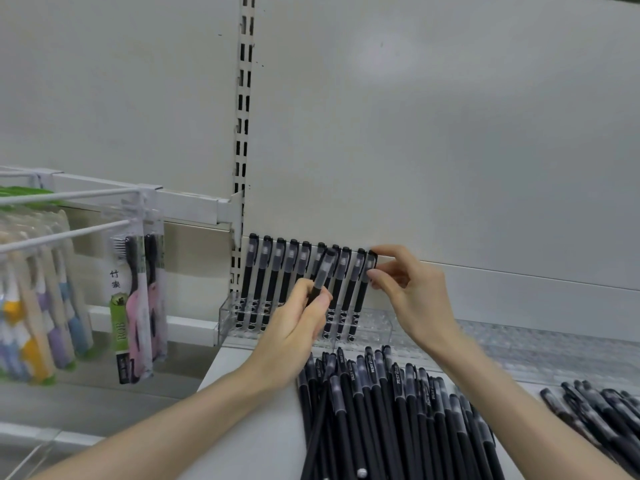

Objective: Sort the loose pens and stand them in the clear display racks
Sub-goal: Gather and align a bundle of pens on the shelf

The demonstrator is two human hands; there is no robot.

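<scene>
You get soft, even, fairly bright light, a pale glare patch on the grey metal back panel, faint shadows, mild overall blur and wide-angle bowing at the edges.

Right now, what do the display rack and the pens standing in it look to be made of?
Display rack: clear, glossy plastic, likely acrylic; pen barrels show through its front wall. Standing pens: matte black barrels, probably plastic, with translucent grey caps.

Retail shop, stationery/toiletries aisle. Evidence: white back panel with slotted upright, wire peg hooks carrying packaged toothbrushes, clear display rack of identical black pens, bulk pile of the same on the shelf.
</scene>
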